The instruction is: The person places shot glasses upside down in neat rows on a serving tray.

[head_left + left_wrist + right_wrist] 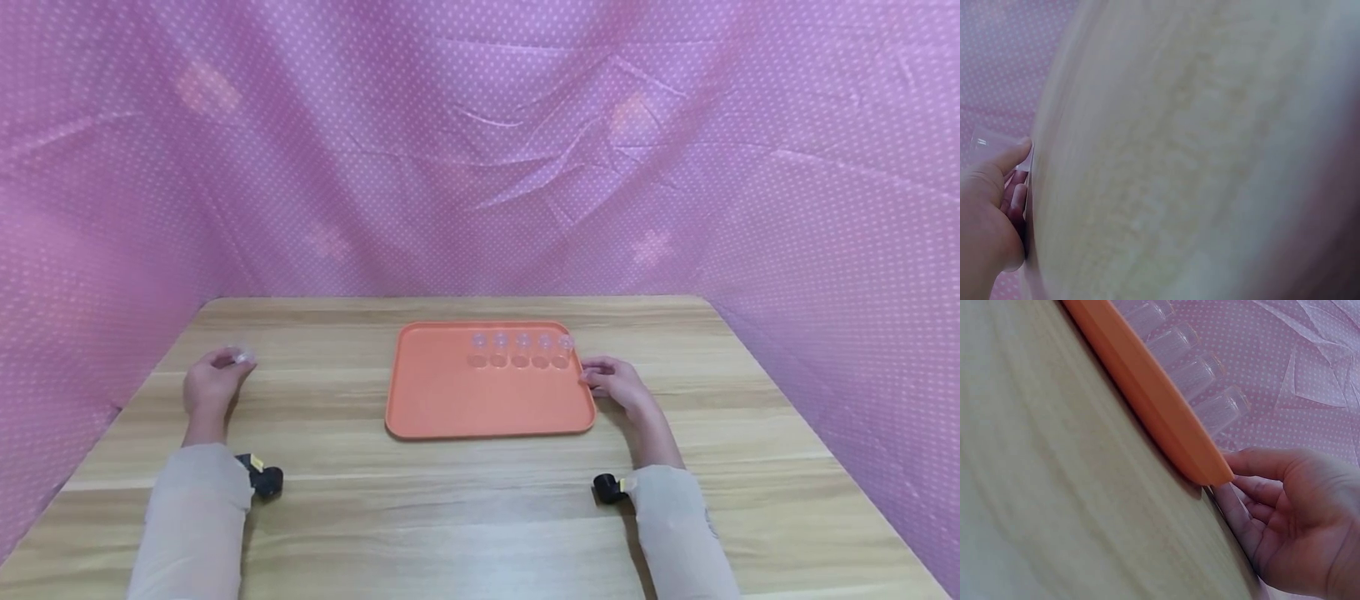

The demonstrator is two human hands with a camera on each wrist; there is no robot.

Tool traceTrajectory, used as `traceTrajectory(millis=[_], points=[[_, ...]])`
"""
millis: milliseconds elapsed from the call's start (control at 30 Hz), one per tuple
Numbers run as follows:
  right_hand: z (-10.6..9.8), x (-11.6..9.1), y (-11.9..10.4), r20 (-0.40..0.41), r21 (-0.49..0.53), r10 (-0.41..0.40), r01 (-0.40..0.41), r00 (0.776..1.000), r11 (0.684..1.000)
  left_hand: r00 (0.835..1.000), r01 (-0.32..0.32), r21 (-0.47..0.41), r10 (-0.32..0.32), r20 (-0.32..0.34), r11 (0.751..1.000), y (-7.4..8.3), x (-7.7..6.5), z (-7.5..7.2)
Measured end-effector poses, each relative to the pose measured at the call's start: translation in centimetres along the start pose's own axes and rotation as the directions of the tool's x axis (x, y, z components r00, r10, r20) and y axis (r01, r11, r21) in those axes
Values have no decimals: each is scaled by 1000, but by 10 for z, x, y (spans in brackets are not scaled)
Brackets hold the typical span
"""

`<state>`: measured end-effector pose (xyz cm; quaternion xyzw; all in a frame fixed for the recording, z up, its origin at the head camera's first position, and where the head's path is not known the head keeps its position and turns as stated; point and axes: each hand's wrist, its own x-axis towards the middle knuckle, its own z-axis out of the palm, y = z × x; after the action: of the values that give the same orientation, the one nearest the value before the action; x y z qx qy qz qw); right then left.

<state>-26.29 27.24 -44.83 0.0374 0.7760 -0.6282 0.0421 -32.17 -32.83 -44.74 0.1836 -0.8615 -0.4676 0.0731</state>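
At the table's left side, my left hand [215, 383] pinches a small clear cup [243, 357] between thumb and fingers. In the left wrist view the transparent cup [988, 145] shows partly behind the thumb, low over the table. An orange tray [465, 408] lies at the middle of the table. Several clear cups [521, 352] stand upright in a row along its back right part. My right hand [617, 385] grips the tray's right rim; in the right wrist view one digit lies at the rim's top and other fingers are below it.
The light wooden table [435, 517] reaches back to a pink dotted cloth [480, 183], which hangs behind it and on both sides. Small black cameras [266, 482] are strapped at both wrists, beside the light sleeves [197, 525].
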Motion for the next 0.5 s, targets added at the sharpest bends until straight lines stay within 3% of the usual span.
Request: traceTrajectory(millis=[333,500], points=[[2,0,-1,-13,-15,4,-4,1000,1000,1000,-10,32,11,-12,999,3,1,3],[1,1,1,-28,-21,14,-15,1000,1000,998,-31,-53,34,61,998,12,-2,7]])
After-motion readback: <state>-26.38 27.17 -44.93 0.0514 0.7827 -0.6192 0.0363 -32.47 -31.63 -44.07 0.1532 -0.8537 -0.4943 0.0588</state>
